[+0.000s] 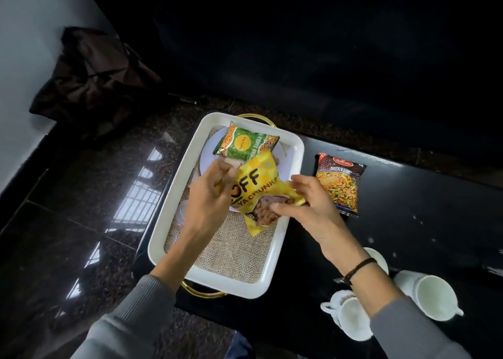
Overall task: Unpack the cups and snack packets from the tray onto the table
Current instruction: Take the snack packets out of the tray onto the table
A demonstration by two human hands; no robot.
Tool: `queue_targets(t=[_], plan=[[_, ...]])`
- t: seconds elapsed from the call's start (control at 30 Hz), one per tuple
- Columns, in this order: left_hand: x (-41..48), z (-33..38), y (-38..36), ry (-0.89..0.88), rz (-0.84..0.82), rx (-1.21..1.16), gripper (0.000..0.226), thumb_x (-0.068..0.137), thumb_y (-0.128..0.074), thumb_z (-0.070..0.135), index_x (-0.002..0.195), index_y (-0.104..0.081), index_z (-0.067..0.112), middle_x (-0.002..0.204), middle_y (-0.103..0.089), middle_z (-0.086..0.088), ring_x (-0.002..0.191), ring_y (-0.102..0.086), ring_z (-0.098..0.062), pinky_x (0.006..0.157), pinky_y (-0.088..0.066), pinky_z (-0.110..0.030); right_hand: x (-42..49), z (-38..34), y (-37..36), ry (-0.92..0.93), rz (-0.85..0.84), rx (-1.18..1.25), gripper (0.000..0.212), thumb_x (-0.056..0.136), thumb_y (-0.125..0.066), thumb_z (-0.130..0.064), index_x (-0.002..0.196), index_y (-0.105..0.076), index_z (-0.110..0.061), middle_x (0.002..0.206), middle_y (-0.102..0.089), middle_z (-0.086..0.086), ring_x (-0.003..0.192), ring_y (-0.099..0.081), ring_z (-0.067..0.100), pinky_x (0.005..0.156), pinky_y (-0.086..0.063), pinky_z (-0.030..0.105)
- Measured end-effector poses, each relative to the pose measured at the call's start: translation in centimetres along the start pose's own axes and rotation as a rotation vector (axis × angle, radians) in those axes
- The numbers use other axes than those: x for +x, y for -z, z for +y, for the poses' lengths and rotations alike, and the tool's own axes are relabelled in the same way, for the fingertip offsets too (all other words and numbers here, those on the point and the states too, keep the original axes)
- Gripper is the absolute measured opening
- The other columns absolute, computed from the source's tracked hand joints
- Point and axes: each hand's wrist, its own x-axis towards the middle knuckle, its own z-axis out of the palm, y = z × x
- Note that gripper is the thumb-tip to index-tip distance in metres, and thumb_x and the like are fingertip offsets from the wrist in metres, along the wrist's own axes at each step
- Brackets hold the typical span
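A white rectangular tray (163, 217) with gold handles and a burlap liner sits at the left end of the black table (408, 214). Above the tray, my left hand (209, 195) and my right hand (304, 203) both grip a yellow snack packet (258, 184), one at each side. A green snack packet (246, 143) lies on a white plate (208, 154) at the tray's far end. A dark mixture packet (337, 184) lies on the table right of the tray. Three white cups (432, 293) (348, 320) (378, 258) rest on the table near my right forearm.
A dark bag (92, 78) slumps against the white wall at the left. A dark sofa (326, 45) fills the back. Glossy speckled floor (68, 222) lies left of the table. A clear glass-like thing (182, 211) shows faintly under my left wrist in the tray.
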Motion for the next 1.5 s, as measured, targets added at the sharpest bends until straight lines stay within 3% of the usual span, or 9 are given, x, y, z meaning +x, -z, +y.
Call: queue_targets(t=[0.1,0.2,0.33,0.63,0.73,0.83,1.1,1.27,1.5], plan=[[0.2,2.0,0.0,-0.212,-0.142,0.208,0.013,0.102,-0.056,0.033,0.091,-0.059,0.027,0.092,-0.071,-0.001,0.085,-0.070,-0.015,0.063,-0.054,-0.025,-0.3,-0.9,0.9,0.042,-0.105,-0.112,0.070,0.061,-0.099,-0.035,0.120,-0.062,-0.033,0.119,-0.071,-0.015,0.105,-0.066,-0.007,0.088,-0.050,0.015],[0.2,3.5,-0.4,-0.264,-0.219,0.198,0.019,0.100,-0.059,0.042,0.091,-0.066,0.027,0.089,-0.071,0.009,0.086,-0.069,-0.008,0.086,-0.056,-0.041,-0.8,-1.6,1.5,0.048,-0.189,-0.034,0.053,0.061,-0.098,-0.035,0.108,-0.073,-0.028,0.098,-0.082,-0.009,0.090,-0.077,0.003,0.072,-0.057,0.014],[0.3,4.6,-1.3,-0.048,-0.216,-0.236,0.026,0.089,-0.074,0.046,0.103,-0.069,0.024,0.098,-0.075,0.008,0.090,-0.072,-0.011,0.080,-0.056,-0.032,-1.2,-1.9,2.2,0.069,-0.089,0.059,0.041,0.064,-0.095,-0.038,0.098,-0.081,-0.020,0.095,-0.083,-0.002,0.091,-0.079,0.016,0.087,-0.061,0.038],[-1.0,4.1,-4.4,0.181,-0.342,-0.429,0.031,0.085,-0.082,0.035,0.087,-0.070,0.064,0.095,-0.082,-0.006,0.086,-0.080,-0.025,0.076,-0.064,-0.044,-2.0,-1.8,4.4,-0.063,-0.060,0.379,0.031,0.074,-0.088,-0.039,0.099,-0.082,-0.023,0.104,-0.082,0.006,0.095,-0.079,0.025,0.072,-0.064,0.034],[-1.3,3.9,-5.5,0.308,-0.314,-0.468,0.006,0.086,-0.077,0.048,0.088,-0.080,0.043,0.100,-0.079,-0.022,0.094,-0.077,-0.038,0.093,-0.058,-0.054,-2.7,-1.3,5.0,-0.063,0.003,0.344,0.024,0.072,-0.091,-0.038,0.091,-0.083,-0.027,0.096,-0.083,0.003,0.087,-0.080,0.022,0.064,-0.063,0.027],[-1.3,3.9,-6.7,0.421,-0.350,-0.440,0.055,0.087,-0.070,0.059,0.111,-0.076,0.010,0.105,-0.079,-0.019,0.099,-0.076,-0.036,0.089,-0.062,-0.046,-2.8,-0.7,5.4,-0.069,0.091,0.345,0.027,0.072,-0.090,-0.045,0.091,-0.082,-0.028,0.092,-0.083,0.001,0.083,-0.081,0.020,0.066,-0.065,0.029],[-1.2,4.5,-8.2,0.362,-0.416,-0.445,0.037,0.076,-0.088,0.031,0.107,-0.076,0.014,0.099,-0.081,-0.014,0.091,-0.079,-0.031,0.069,-0.064,-0.032,-2.6,-0.1,7.5,-0.104,0.190,0.386,0.028,0.078,-0.085,-0.045,0.095,-0.080,-0.024,0.092,-0.083,0.003,0.083,-0.081,0.024,0.079,-0.065,0.045],[-1.5,3.9,-9.2,0.429,-0.455,-0.530,0.066,0.074,-0.091,0.020,0.132,-0.060,0.010,0.121,-0.074,-0.018,0.112,-0.072,-0.031,0.093,-0.060,-0.040,-2.4,0.1,8.6,-0.092,0.263,0.437,0.033,0.082,-0.084,-0.040,0.098,-0.075,-0.013,0.094,-0.082,0.007,0.088,-0.080,0.026,0.088,-0.063,0.049],[-1.6,3.8,-10.0,0.434,-0.471,-0.518,0.064,0.075,-0.086,0.027,0.132,-0.061,0.010,0.124,-0.074,-0.013,0.108,-0.074,-0.027,0.092,-0.059,-0.037,-2.6,0.4,9.7,-0.060,0.137,0.429,0.048,0.074,-0.090,-0.030,0.115,-0.073,-0.014,0.106,-0.081,0.002,0.095,-0.079,0.021,0.091,-0.060,0.042]])
